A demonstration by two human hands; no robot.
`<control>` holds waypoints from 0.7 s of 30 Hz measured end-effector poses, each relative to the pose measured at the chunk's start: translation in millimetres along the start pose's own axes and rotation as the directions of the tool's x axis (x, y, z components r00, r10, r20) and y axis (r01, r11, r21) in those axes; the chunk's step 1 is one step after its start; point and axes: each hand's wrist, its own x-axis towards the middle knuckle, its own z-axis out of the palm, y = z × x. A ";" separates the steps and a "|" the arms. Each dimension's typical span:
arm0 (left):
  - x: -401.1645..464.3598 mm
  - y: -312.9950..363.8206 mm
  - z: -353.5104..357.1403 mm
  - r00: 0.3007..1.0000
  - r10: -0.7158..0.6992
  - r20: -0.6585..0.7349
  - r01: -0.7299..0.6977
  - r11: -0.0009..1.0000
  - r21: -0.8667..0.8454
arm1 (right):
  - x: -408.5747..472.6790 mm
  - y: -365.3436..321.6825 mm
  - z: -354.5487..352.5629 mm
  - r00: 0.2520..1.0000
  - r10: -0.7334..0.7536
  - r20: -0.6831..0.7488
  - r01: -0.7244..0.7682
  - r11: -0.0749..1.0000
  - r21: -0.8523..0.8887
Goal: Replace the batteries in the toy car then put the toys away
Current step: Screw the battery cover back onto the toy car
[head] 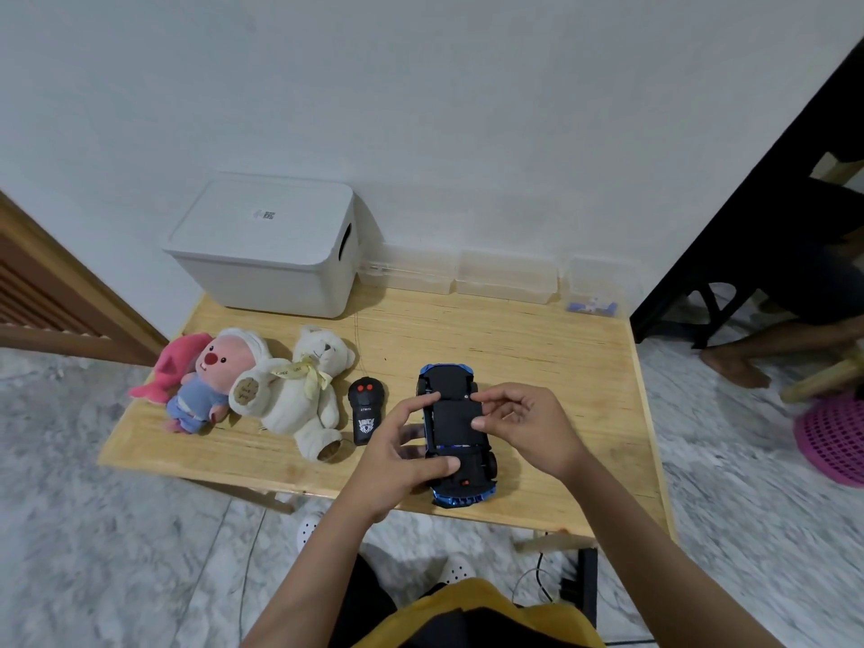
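Observation:
A blue toy car lies upside down on the wooden table, its black underside facing up. My left hand grips the car's left side, thumb across the underside near the rear. My right hand holds the right side, with thumb and forefinger on the black battery cover. A black remote control with two red buttons lies just left of the car. Two plush toys lie further left: a white teddy bear and a pink doll in blue. Batteries sit in a clear box at the back right.
A white lidded storage bin stands at the back left against the wall. Clear plastic boxes line the back edge. Another person's bare foot and a pink basket are on the marble floor to the right.

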 end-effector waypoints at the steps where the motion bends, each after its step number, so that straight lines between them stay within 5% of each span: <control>1: -0.2 0.6 -0.1 1.000 -0.003 -0.003 0.003 1.000 0.000 | 0.9 -1.2 0.5 1.000 0.000 0.007 0.000 1.000 -0.006; 21: 3.7 3.0 2.3 0.989 0.013 -0.146 -0.017 1.000 -0.024 | -6.6 -8.9 17.6 0.995 -0.077 -0.066 0.073 0.996 -0.048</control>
